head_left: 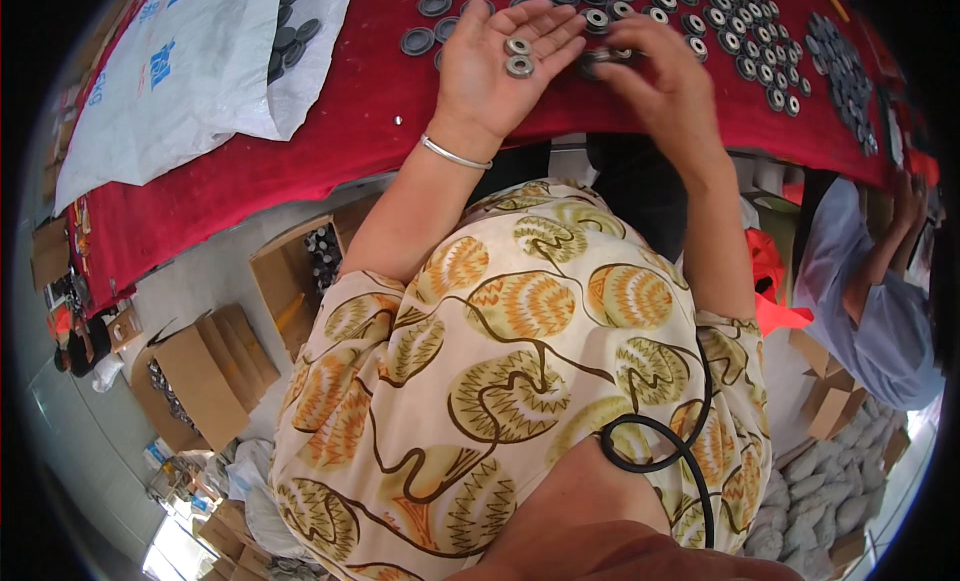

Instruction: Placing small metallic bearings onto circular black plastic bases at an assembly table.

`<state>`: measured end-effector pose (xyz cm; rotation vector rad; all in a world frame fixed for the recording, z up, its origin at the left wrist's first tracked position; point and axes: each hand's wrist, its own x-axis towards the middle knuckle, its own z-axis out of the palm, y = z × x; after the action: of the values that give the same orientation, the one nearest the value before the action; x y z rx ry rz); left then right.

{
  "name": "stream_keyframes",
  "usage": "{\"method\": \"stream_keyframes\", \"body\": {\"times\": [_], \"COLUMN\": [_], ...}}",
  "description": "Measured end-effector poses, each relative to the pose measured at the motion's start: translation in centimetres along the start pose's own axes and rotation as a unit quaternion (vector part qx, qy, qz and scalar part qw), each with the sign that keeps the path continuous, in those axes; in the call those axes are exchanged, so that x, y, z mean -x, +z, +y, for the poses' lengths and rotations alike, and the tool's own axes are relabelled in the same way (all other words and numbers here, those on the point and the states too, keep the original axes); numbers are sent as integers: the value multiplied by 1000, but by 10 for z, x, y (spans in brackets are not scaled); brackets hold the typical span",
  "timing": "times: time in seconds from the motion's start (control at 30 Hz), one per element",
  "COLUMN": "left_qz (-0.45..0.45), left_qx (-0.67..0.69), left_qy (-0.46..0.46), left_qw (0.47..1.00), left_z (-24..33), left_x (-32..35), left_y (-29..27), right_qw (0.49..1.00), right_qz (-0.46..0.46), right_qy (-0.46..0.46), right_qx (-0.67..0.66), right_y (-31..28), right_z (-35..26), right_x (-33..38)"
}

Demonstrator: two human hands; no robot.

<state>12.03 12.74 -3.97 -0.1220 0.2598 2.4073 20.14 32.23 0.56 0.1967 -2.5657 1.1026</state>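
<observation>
My left hand [497, 69] is held palm up over the red cloth, fingers stretched out. On it rest two small metal bearings [518, 57], ring-shaped with a hole in the middle. To its right, my right hand [665, 86] is closed in a pinch, its thumb and fingers around a shiny metal bearing [620, 54] at a dark disc. Motion blur and the fingers partly hide that spot. Just beyond are dark round discs with bearings in their centres [595, 19]. Plain dark grey discs [418, 41] lie beyond my left hand.
The red cloth [370, 156] covers the table. A white sack [170, 101] with dark discs lies at left. More bearing-fitted discs [765, 61] and a pile of dark pieces [840, 76] spread right. Cardboard boxes [205, 376] stand below; another person's arm [880, 251] is at right.
</observation>
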Motion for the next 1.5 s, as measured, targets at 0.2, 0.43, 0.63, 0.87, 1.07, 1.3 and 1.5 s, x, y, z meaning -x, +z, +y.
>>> {"method": "stream_keyframes", "body": {"times": [0.2,0.43,0.63,0.87,1.07,1.3,1.5], "left_qz": [-3,-8,-2,-10,-15,-19,-27], "left_qx": [-40,-40,-42,-38,-39,-51,-59], "left_qy": [55,48,52,50,49,49,52], "left_qw": [998,998,998,998,998,997,997], "left_z": [25,27,26,29,29,23,18], "left_x": [2,4,6,6,4,0,2], "left_y": [-4,0,1,3,1,1,1], "right_qw": [983,969,967,964,943,895,978], "right_qz": [-19,-48,-60,-59,-72,-106,39], "right_qy": [-75,-82,-84,-111,-99,-115,-108], "right_qx": [169,227,234,235,308,418,172], "right_y": [3,13,10,4,13,21,1], "right_z": [15,17,14,5,-11,-18,-2], "right_x": [5,3,6,19,38,33,14]}}
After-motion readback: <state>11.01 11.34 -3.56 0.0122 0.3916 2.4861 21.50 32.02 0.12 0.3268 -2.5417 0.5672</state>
